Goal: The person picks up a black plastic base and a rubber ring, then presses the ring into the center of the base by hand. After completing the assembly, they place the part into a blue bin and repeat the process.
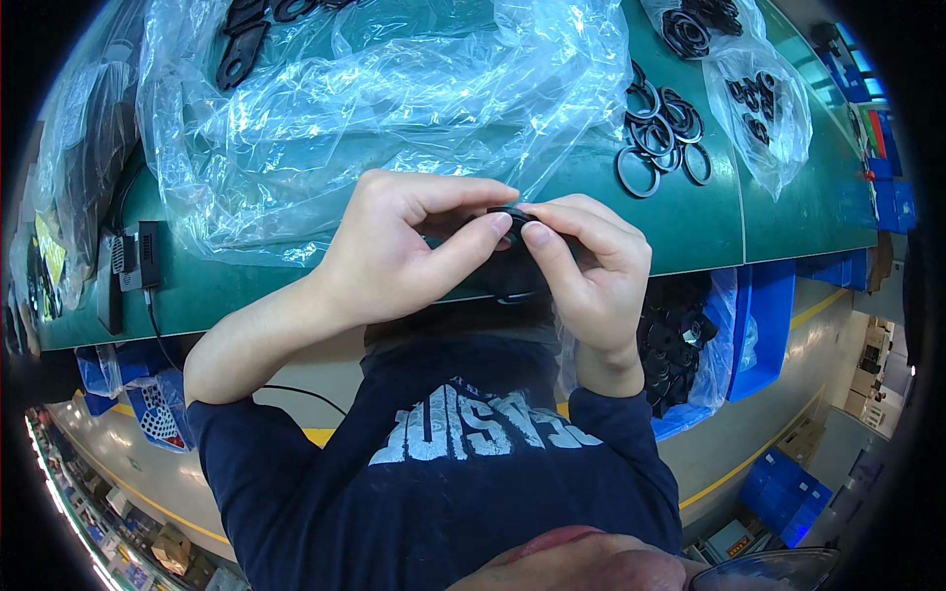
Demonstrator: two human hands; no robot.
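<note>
Close to the table's front edge, my left hand (404, 246) and my right hand (599, 261) meet at a black ring-like part (508, 212). Thumb and forefinger of each hand pinch it from either side. My fingers cover most of it, so its full shape cannot be made out. Just below, a dark piece with a curved lower rim (519, 286) shows between the hands; whether it belongs to the same part is unclear. Several loose black rings (639, 172) lie on the green table (690, 231), beyond my right hand.
A large clear plastic sheet (394, 113) spreads over the table, with flat black parts (241, 54) at its far left. Small black pieces rest in a clear bag (774, 123). A black device with a cable (148, 254) stands left. Blue bins (764, 340) sit below the right edge.
</note>
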